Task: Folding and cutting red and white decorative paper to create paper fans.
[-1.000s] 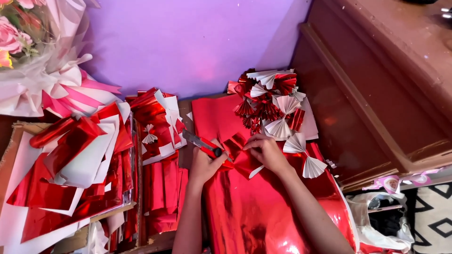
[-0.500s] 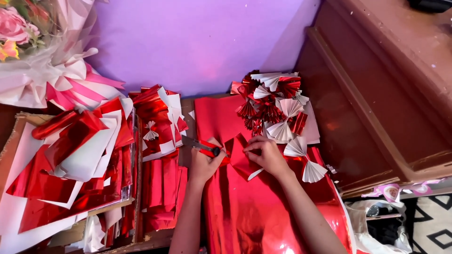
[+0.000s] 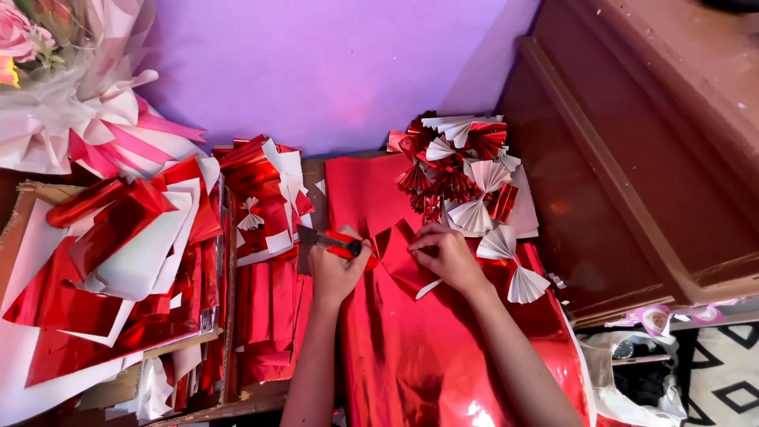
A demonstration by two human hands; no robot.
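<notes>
Head view: both hands on red foil fold
left hand (image 3: 336, 269): gripping scissors (image 3: 320, 239), blades pointing left, away from fold
right hand (image 3: 444, 255): pinching foil fold (image 3: 399, 257), just right of scissors

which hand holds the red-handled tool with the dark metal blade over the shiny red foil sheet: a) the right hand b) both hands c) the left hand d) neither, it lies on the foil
c: the left hand is closed around the red-handled tool with the dark metal blade, while the right hand pinches a folded piece of red foil on the shiny red foil sheet.
</notes>
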